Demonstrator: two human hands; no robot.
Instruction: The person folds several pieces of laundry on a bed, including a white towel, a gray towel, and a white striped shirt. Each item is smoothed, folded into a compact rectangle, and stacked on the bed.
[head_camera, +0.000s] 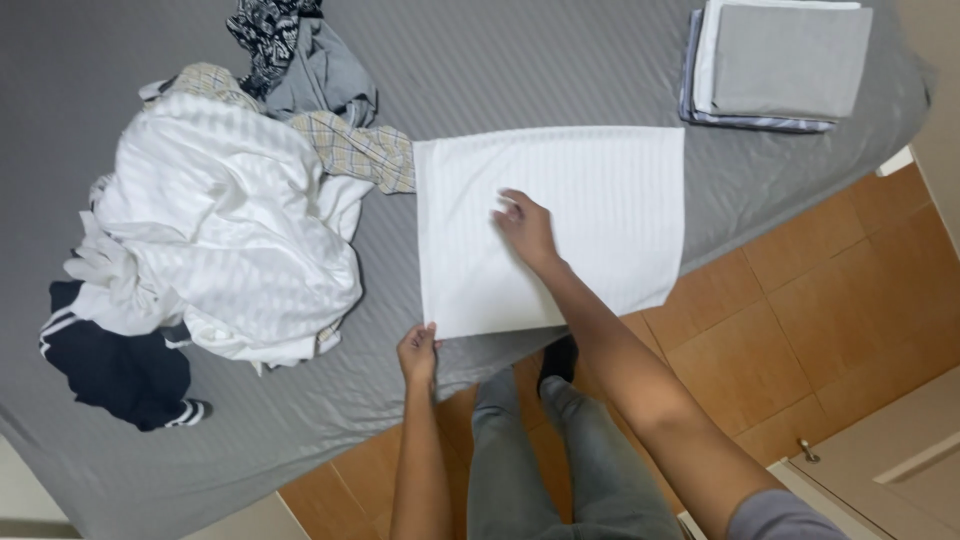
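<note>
Both bare arms reach forward from the bottom of the view over grey-trousered legs: the right arm stretches long and diagonal toward the middle of the bed, while the left arm rises almost straight up to the mattress edge. The bed (560, 60), covered in a grey striped sheet, fills most of the view and stands on an orange-brown tiled floor (820, 320), with a pale door (900, 470) at the lower right. A folded white cloth (600, 190), a flat rectangle with faint stripes, lies on the bed directly under the fingers of both hands, its near edge at the mattress edge. Well to the left of the fingers sits a large rumpled heap of white laundry (220, 230); a plaid garment (355, 150) pokes out from it and touches the cloth's far left corner, grey and patterned pieces lie beyond it, and a dark garment with white stripes (120, 370) lies at its near side. Far beyond and to the right of the fingers rests a neat stack of folded linens (780, 60), grey on top. The right hand (525, 228) lies palm down on the cloth, fingers spread loosely and pressing flat, gripping nothing. The left hand (418, 352) has its fingers closed in a pinch on the cloth's near left corner.
</note>
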